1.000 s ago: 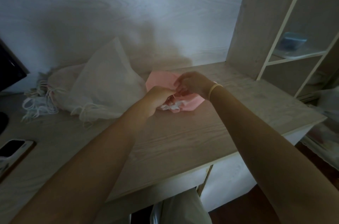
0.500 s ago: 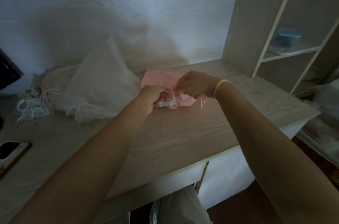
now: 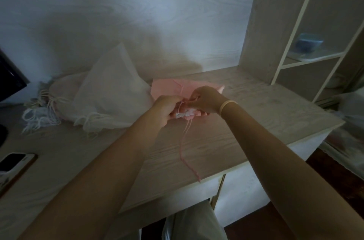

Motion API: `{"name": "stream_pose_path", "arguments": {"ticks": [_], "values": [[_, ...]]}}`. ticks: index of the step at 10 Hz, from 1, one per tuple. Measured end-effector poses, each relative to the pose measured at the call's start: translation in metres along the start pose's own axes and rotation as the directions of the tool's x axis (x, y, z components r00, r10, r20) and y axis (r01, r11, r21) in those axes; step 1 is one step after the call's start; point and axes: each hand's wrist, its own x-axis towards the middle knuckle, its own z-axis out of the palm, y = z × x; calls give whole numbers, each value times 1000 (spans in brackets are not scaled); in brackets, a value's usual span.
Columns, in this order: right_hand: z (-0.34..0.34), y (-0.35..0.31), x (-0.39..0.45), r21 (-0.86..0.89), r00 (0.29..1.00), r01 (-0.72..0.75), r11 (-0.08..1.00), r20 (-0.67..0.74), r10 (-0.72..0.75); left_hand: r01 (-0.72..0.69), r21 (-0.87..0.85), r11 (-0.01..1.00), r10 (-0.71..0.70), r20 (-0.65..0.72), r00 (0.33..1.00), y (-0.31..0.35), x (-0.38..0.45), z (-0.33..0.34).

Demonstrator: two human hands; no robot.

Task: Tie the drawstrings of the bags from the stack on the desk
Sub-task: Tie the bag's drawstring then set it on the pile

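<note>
Left hand (image 3: 165, 108) gripping gathered mouth of pink bag (image 3: 169, 87), right hand (image 3: 204, 100) pinching its pink drawstring (image 3: 184, 149), loose end trailing toward bench (image 3: 256, 121) edge below both hands

A pale wood-grain worktop (image 3: 226, 141) is seen, on which a pink bag (image 3: 167, 88), a stack of white bags (image 3: 110, 94) and a phone (image 3: 13, 163) are laid.

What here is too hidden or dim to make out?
All in the head view:
- Knot on the pink bag: covered by the left hand and right hand.
- Phone: cut off by the left edge.
- Blue thing on the shelf: too blurred to identify.
</note>
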Motion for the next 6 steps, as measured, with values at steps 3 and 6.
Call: {"name": "stream_pose_path", "arguments": {"ticks": [3, 6], "values": [[1, 0, 3, 50, 992, -121, 991, 28, 120, -181, 178, 967, 186, -7, 983, 0, -2, -5], [13, -6, 23, -410, 978, 208, 888, 96, -184, -433, 700, 567, 543, 77, 836, 9, -12, -16]]}}
